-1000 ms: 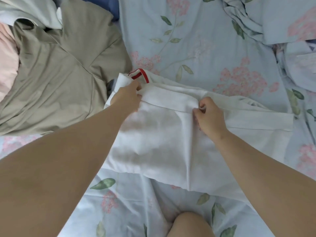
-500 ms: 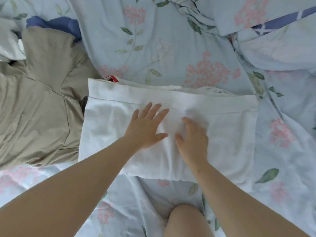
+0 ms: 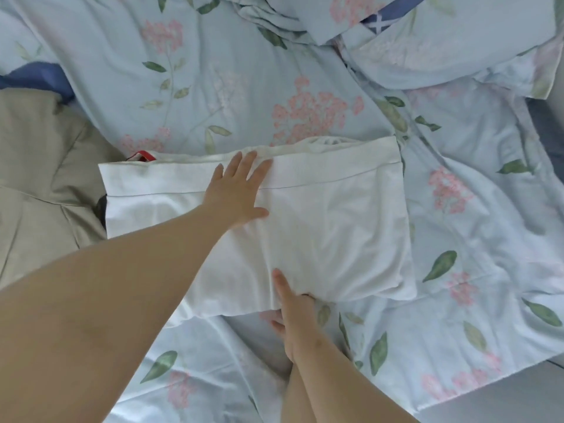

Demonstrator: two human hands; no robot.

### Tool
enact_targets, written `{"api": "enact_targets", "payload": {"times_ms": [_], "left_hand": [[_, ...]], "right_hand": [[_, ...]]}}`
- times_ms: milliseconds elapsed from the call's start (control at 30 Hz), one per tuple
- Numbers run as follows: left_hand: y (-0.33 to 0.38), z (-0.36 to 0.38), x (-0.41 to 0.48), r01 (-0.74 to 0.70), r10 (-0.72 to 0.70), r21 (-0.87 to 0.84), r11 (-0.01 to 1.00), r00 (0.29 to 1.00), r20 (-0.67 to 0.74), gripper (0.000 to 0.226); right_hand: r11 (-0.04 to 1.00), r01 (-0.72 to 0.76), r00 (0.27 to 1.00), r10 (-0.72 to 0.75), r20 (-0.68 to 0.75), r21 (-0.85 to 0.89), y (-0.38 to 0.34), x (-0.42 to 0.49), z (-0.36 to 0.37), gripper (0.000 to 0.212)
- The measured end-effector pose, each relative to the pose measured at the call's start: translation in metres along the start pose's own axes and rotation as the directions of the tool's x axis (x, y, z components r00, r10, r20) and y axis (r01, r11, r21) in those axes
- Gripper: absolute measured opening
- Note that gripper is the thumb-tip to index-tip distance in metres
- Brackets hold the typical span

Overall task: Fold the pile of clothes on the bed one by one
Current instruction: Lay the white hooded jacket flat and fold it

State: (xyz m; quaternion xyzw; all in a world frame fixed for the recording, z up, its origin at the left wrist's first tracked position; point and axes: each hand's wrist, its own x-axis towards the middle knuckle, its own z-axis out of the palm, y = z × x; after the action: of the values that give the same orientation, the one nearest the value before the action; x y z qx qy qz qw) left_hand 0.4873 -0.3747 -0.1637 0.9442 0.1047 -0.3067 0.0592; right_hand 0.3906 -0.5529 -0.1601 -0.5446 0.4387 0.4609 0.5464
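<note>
A white garment point(image 3: 320, 227) lies folded into a broad rectangle at the centre of the frame, spread on a pale blue floral bedsheet point(image 3: 305, 87). A ribbed hem band runs across its upper edge, and a small red tag point(image 3: 142, 155) pokes out at its upper left corner.

The left hand point(image 3: 235, 190) rests flat on the garment, just left of its middle. The fingers are straight and spread, their tips reaching up onto the hem band, and the palm presses the cloth without gripping anything.

The right hand point(image 3: 293, 306) is at the garment's lower edge, near the bottom centre of the frame. One digit lies on top of the cloth while the others tuck beneath the edge, so it pinches that near edge.

A beige garment point(image 3: 45, 178) lies crumpled at the left of the frame, touching the white one's left side. A bunched floral quilt point(image 3: 427, 41) fills the upper right.
</note>
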Motion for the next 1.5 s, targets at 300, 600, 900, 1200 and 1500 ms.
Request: {"api": "enact_targets", "payload": {"times_ms": [300, 600, 900, 1200, 1500], "left_hand": [[-0.016, -0.001, 0.047, 0.012, -0.013, 0.011, 1.0, 0.999, 0.053, 0.113], [-0.018, -0.015, 0.071, 0.021, -0.002, -0.112, 0.993, 0.985, 0.171, 0.076], [-0.029, -0.019, 0.05, 0.087, 0.053, -0.474, 0.876, 0.96, 0.274, 0.043], [-0.073, -0.071, -0.011, 0.114, -0.014, -0.933, 0.341, 0.993, 0.116, 0.055], [-0.097, -0.151, -0.088, -0.342, -0.368, -0.903, -0.259, 0.9, -0.235, 0.017]], "right_hand": [[0.995, -0.085, 0.995, 0.088, -0.056, 0.056, -0.006, 0.036, 0.005, 0.074], [0.994, -0.103, 0.995, 0.103, -0.013, 0.036, -0.007, 0.052, 0.0, 0.063], [0.997, 0.05, 0.995, -0.055, 0.081, 0.062, -0.022, 0.034, -0.019, 0.047], [0.947, 0.32, 0.908, -0.316, 0.276, 0.03, -0.124, -0.002, -0.008, 0.063], [0.749, 0.662, 0.682, -0.617, 0.392, 0.027, -0.252, -0.123, 0.052, 0.012]]}}
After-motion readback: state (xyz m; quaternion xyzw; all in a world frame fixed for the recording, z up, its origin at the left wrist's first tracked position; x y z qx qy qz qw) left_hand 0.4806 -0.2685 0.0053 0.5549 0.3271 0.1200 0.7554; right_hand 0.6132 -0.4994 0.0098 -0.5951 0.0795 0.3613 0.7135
